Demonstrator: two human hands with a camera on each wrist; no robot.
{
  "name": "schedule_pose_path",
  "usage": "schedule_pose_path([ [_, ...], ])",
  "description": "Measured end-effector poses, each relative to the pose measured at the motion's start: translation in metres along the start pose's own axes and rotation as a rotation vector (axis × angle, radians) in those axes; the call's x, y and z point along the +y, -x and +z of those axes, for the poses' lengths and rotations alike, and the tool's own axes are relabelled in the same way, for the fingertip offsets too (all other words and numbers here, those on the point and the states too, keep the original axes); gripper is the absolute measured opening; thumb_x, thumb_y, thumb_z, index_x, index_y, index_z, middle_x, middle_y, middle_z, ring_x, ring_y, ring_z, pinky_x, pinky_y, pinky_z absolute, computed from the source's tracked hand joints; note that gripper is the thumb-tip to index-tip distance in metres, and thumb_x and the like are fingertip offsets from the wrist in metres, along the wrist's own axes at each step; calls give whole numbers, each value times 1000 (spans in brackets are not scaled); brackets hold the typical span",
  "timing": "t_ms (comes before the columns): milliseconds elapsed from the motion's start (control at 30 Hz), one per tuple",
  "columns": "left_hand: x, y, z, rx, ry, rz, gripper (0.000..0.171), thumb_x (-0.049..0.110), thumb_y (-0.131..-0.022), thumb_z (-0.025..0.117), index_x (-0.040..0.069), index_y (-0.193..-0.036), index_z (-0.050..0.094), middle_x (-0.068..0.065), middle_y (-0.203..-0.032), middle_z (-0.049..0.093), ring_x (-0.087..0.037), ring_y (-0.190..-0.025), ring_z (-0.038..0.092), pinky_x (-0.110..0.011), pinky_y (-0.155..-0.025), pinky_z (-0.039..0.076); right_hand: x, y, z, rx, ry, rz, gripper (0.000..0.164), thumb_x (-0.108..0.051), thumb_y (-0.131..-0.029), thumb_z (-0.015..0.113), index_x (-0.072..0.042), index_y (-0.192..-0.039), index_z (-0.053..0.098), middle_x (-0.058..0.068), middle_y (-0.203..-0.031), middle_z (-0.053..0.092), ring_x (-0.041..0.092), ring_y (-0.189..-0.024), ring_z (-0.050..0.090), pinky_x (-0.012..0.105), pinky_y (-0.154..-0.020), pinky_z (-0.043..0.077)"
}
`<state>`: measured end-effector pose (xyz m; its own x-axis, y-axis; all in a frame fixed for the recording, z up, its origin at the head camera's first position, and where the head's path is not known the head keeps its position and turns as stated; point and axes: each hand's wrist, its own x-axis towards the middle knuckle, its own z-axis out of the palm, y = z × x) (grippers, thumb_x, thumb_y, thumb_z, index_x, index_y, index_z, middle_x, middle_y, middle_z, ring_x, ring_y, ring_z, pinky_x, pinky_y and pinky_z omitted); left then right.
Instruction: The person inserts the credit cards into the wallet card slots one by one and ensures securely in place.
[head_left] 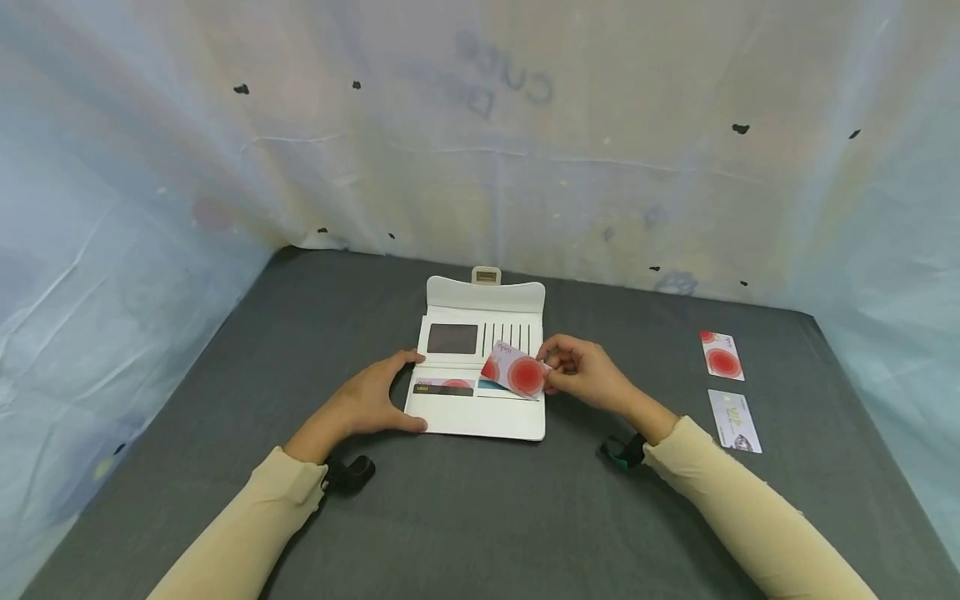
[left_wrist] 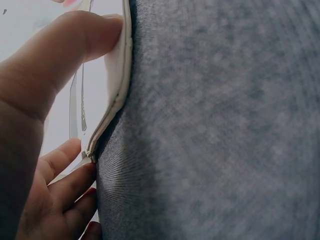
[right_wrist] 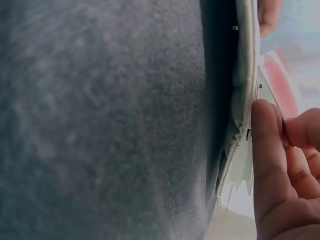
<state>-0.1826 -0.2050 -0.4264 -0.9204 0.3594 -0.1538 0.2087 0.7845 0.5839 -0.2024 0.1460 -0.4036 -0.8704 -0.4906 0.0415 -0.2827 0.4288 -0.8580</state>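
Observation:
An unfolded white wallet [head_left: 480, 423] lies on the grey cloth, its clasp flap pointing away from me. My left hand [head_left: 371, 398] spreads along the wallet's left edge, thumb resting on the near corner and fingertips touching by the fold. Between thumb and fingers, my right hand [head_left: 588, 371] pinches the right end of a white card with red circles [head_left: 516, 370]. That card is tilted over the wallet's right half and overlaps a blue-edged card [head_left: 491, 385] there. Another card [head_left: 444, 383] sits in the lower left pocket, its lower part behind a dark strip.
Two more cards lie to the right on the grey cloth [head_left: 480, 508]: a red-circled card [head_left: 722, 356] and, nearer me, a silvery card [head_left: 735, 421]. A pale printed curtain [head_left: 480, 192] encloses the back and sides. Dark wrist straps [head_left: 352, 475] hang below both sleeves.

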Motion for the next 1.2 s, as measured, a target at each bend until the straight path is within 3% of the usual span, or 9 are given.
schedule_pose_path([
  [133,0,-1,0,-2,-8,-7,102,56,-60,85,24,-145,38,-11,-151,39,-33,-137,40,-56,-106,36,1,-1,-1,-6,-18,1,16,2,-88,64,-1,-103,61,17,-85,67,28,-74,70,36,-65,59],
  [533,-6,1,-1,11,-32,7,104,60,-59,84,25,-145,39,-9,-149,42,-32,-135,43,-55,-104,39,5,-8,3,-46,-40,-20,11,4,-85,65,0,-95,63,16,-83,68,16,-68,67,35,-62,59],
  [800,-9,6,4,10,-33,-5,104,61,-58,84,26,-144,39,-9,-148,44,-32,-134,44,-55,-101,40,-1,-9,7,-70,-7,11,11,4,-85,66,2,-95,65,18,-83,68,13,-66,64,35,-63,58],
  [1033,-5,3,1,7,-30,-10,104,61,-58,84,26,-145,39,-10,-148,44,-33,-134,44,-56,-101,40,-30,-6,3,-75,10,15,12,12,-83,61,10,-95,63,27,-82,66,15,-64,63,45,-64,57],
  [1200,-3,-2,-1,6,-37,-13,104,62,-58,83,27,-145,38,-11,-148,43,-34,-134,43,-57,-102,39,-31,-8,0,-63,37,41,12,10,-81,64,10,-93,63,22,-77,66,18,-61,62,41,-62,57],
])
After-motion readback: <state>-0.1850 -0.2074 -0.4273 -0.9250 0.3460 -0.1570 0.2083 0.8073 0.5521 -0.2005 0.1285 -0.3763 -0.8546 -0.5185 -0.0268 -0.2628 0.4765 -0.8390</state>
